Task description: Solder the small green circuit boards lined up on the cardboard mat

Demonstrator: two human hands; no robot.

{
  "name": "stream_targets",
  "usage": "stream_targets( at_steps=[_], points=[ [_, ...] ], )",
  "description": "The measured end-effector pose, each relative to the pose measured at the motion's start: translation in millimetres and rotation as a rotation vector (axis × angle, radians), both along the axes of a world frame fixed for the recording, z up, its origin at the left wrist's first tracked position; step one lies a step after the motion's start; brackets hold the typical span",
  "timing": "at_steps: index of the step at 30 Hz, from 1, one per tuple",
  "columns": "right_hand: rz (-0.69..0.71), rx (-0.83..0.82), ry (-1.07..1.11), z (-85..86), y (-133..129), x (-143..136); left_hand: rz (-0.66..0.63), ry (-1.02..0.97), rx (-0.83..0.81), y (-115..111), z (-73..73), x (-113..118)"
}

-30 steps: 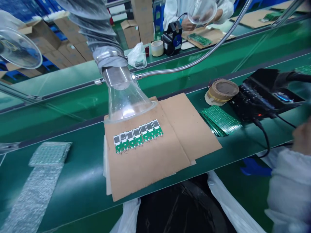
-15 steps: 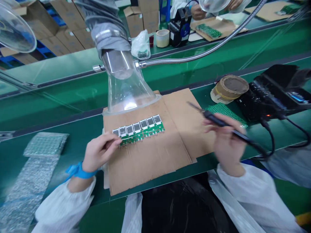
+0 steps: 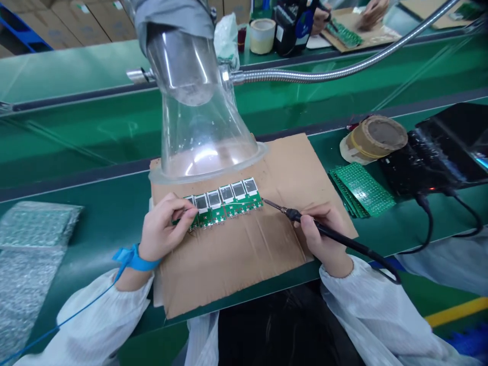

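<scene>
A long green circuit board (image 3: 229,209) with a row of small white-framed dark screens lies on a sheet of cardboard (image 3: 229,274). My left hand (image 3: 168,223), with a blue strap at its wrist, is closed in a pinch at the board's left end and hides that end. A thin pale line runs across the board; whether it is a wire in my fingers I cannot make out. My right hand (image 3: 324,231) is wrapped round a soldering iron (image 3: 324,229). The iron's tip points left, close to the board's right end; contact is not clear.
A clear fume hood (image 3: 209,137) hangs just above the board. On the right are stacked green boards (image 3: 362,190), a tape roll (image 3: 375,140) and a black soldering station (image 3: 427,162). Bubble-wrapped boards (image 3: 38,223) lie left. A co-worker's hands (image 3: 375,10) show across the bench.
My right hand has brought the soldering iron left, from over the cardboard's right side to the board's right end. My left hand stays at the board's left end. The view has shifted slightly.
</scene>
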State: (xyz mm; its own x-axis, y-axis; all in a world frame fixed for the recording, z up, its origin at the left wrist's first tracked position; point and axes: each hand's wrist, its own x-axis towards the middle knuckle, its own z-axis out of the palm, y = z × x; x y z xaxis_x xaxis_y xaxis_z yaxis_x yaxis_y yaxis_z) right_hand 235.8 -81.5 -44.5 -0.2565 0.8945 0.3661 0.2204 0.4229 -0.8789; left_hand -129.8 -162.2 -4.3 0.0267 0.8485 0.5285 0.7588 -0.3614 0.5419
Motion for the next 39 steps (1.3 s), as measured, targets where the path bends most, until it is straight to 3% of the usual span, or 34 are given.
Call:
stream_targets(
  at_steps=[5, 25, 39],
  points=[
    [0.038, -0.033, -0.019, 3.8, -0.1, -1.6, 0.004, -0.017, -0.028, 0.0, -2.3, -0.4],
    [0.054, 0.102, -0.124, 24.1, 2.0, -10.0, -0.019, 0.032, -0.064, -0.7, 2.8, 0.5],
    [0.053, 0.083, -0.099, 21.7, 2.5, -8.6, -0.001, 0.057, -0.056, 0.2, 6.2, 2.6]
  ],
)
